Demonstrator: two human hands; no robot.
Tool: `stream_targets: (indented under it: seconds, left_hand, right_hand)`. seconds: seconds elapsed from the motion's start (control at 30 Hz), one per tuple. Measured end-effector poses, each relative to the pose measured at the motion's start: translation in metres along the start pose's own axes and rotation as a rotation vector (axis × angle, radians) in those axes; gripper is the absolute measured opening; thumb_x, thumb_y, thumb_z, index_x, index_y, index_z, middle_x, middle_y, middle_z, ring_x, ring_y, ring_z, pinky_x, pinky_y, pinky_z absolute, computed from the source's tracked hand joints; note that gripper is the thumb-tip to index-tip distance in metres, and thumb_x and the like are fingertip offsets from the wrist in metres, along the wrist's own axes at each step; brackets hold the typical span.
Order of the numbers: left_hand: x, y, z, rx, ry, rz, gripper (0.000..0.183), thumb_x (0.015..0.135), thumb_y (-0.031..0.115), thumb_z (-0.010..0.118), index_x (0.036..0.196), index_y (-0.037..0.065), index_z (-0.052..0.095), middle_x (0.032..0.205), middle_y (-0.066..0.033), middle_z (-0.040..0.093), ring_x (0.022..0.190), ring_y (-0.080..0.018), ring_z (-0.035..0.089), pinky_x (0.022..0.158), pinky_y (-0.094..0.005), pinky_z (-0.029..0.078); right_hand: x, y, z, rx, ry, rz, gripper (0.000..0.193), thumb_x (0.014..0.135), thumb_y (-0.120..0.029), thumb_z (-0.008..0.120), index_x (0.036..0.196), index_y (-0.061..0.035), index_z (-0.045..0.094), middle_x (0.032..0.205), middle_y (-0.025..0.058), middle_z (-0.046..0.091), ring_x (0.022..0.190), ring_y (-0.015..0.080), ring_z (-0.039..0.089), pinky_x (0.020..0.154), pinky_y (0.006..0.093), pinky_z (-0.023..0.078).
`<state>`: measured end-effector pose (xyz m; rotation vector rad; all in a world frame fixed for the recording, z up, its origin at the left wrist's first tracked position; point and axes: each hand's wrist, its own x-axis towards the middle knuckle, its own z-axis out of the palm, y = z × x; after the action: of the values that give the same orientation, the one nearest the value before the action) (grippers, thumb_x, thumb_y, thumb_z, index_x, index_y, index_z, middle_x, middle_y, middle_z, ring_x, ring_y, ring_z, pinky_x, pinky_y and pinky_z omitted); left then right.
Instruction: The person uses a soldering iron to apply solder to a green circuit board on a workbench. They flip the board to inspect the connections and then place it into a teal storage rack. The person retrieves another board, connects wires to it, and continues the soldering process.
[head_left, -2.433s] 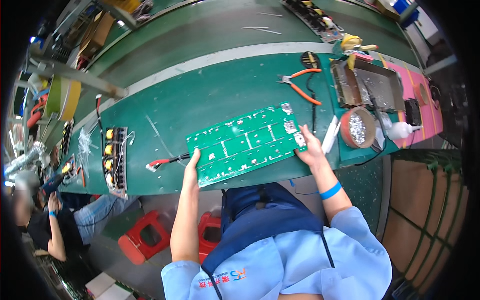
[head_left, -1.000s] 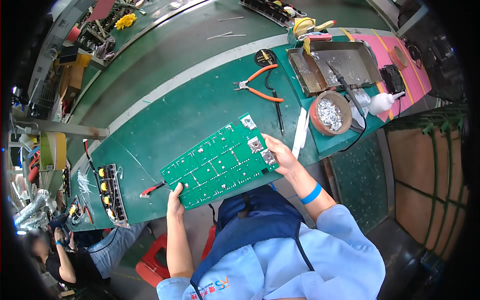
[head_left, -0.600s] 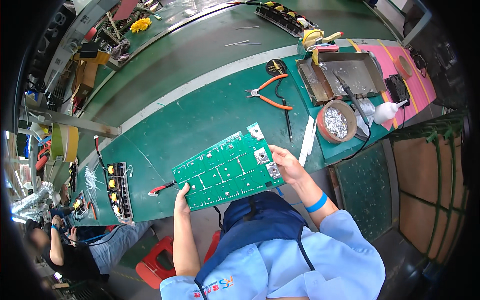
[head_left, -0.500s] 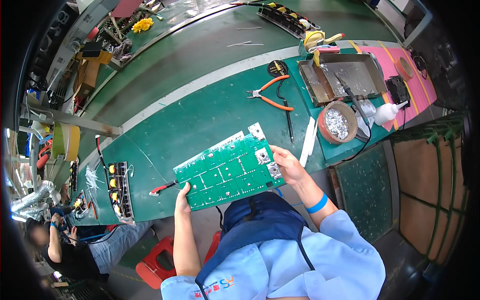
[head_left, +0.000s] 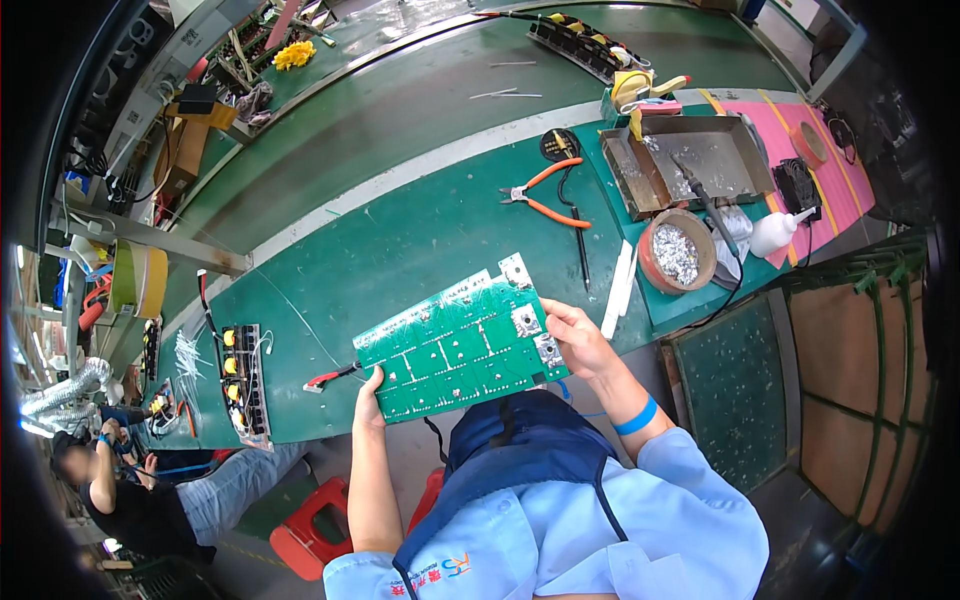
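Observation:
A green circuit board (head_left: 450,350) is held up in front of me, its soldered face toward me, with silvery metal pads along its right end. My left hand (head_left: 370,400) grips its lower left corner, thumb on the face. At the right end, my right hand (head_left: 582,340) is closed on the edge beside the metal pads. Red and black leads (head_left: 332,378) stick out past the board's left side. Beyond the board, orange-handled cutters (head_left: 545,195) lie open on the green bench mat (head_left: 400,240), next to a thin black pen-like tool (head_left: 580,255).
A soldering iron (head_left: 708,205) rests across a metal tray (head_left: 720,160) at the right, near a round tub of solder scraps (head_left: 675,252) and a white squeeze bottle (head_left: 778,232). Another board with yellow parts (head_left: 240,385) lies left. A co-worker (head_left: 130,490) sits at the far left.
The board stays in both hands and looks slightly tilted compared with before. The whole view has shifted a little; the things on the bench have stayed in place.

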<state>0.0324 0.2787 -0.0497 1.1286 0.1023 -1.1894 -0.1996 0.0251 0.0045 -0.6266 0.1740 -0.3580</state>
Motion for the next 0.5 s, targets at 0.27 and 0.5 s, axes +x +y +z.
stream_targets:
  seconds: [0.27, 0.5]
  left_hand:
    - [-0.001, -0.003, -0.002, 0.028, 0.035, 0.024, 0.053, 0.079, 0.031, 0.057, 0.118, -0.001, 0.043, 0.111, -0.0152, 0.053, 0.098, -0.0275, 0.055, 0.082, -0.0402, 0.045]
    - [0.0, -0.008, -0.009, 0.011, -0.007, 0.034, 0.053, 0.077, 0.03, 0.06, 0.118, 0.0, 0.043, 0.111, -0.0141, 0.053, 0.098, -0.0266, 0.055, 0.082, -0.0394, 0.046]
  right_hand:
    - [-0.003, 0.001, -0.002, -0.022, 0.024, -0.011, 0.044, 0.084, -0.016, 0.052, 0.12, 0.006, 0.04, 0.113, 0.012, 0.052, 0.101, 0.0179, 0.052, 0.087, 0.0301, 0.042]
    - [-0.009, 0.001, -0.011, -0.048, 0.036, -0.004, 0.042, 0.083, -0.014, 0.053, 0.119, 0.0061, 0.042, 0.11, 0.012, 0.054, 0.098, 0.0177, 0.053, 0.085, 0.0296, 0.043]
